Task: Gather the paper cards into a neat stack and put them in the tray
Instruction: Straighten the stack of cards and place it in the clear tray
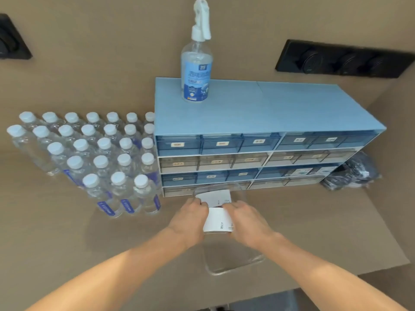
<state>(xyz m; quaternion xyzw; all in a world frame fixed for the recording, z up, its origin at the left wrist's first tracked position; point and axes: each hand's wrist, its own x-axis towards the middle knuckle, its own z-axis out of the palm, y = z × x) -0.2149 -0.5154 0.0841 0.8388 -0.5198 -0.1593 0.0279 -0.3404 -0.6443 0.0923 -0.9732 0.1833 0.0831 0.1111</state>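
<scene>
- On the far left of the tan surface point(67, 232), I see a block of clear water bottles point(94, 153) with white caps, standing upright in rows, touching the drawer unit's left side.
- Just right of the bottles, my left hand point(188, 221) grips the left edge of a stack of white paper cards point(218, 221); its fingers point(203, 204) are curled narrow around that edge.
- The cards sit between both hands, held above a clear tray point(233, 265) that lies on the surface near me; I cannot tell whether the stack touches the tray.
- A second white card point(215, 196) lies just beyond the held stack, inside a clear container in front of the lowest drawers.
- My right hand point(249, 223) clasps the stack's right edge, its fingers closed narrow on the paper.
- Farther off stands a blue and grey drawer unit point(258, 108) with labelled drawers, and a spray bottle point(197, 70) stands upright on its top, toward the left end.
- At the far right, a dark bundle in plastic wrap point(352, 173) lies beside the unit.
- On the wall beyond, a black panel point(345, 59) with round sockets is mounted.
</scene>
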